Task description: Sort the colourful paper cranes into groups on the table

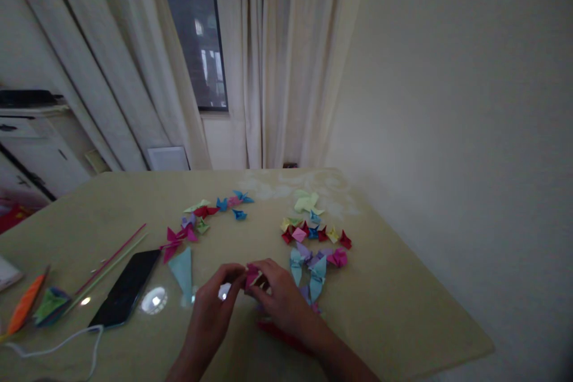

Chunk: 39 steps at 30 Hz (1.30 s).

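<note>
Both of my hands meet low over the table (403,286), pinching one small pink folded paper piece (251,275). My left hand (213,305) grips its left side with curled fingers. On the right side my right hand (280,297) holds it the same way. A red sheet of paper (280,333) lies under my right wrist. Just right of my hands lie several folded pieces in teal, purple and pink (316,265).
More folded paper pieces lie in a cluster (313,230) at centre right and in an arc (210,215) at centre left. A light-blue paper cone (182,270), a black phone (128,292) with a white cable, thin sticks (114,262) and an orange item (24,304) lie to the left. Curtains and a window stand behind.
</note>
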Each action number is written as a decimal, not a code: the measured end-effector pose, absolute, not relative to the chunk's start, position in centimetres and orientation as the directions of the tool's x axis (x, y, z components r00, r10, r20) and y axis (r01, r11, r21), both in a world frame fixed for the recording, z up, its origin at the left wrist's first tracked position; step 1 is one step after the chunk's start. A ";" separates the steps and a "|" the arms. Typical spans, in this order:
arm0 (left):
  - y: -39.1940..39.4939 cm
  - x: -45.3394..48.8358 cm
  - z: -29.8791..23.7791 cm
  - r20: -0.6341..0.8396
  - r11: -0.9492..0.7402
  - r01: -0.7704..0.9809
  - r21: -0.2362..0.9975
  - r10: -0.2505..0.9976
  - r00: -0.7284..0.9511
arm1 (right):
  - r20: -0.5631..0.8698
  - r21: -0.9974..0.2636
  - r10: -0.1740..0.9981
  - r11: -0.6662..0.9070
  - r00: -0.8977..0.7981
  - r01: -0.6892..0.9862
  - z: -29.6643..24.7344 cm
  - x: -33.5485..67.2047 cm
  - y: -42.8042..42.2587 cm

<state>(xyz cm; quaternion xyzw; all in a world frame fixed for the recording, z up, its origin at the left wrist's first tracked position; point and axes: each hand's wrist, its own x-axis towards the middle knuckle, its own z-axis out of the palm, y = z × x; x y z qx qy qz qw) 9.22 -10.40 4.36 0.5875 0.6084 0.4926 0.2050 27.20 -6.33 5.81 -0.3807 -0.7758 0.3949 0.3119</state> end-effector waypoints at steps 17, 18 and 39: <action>-10.2 3.2 0.7 0.385 0.053 0.871 0.489 0.883 -0.270 | 0.277 -0.869 0.921 0.362 -0.275 0.338 6.3 31.8 -2.7; -10.4 2.0 -0.3 0.347 0.158 0.909 0.385 0.888 -0.301 | 0.303 -0.857 0.928 0.364 -0.215 0.365 6.4 32.8 -1.9; -10.2 1.1 0.1 0.157 0.189 0.981 -0.046 0.971 -0.180 | 0.566 -0.699 0.823 0.516 -0.058 0.495 1.7 37.8 -10.2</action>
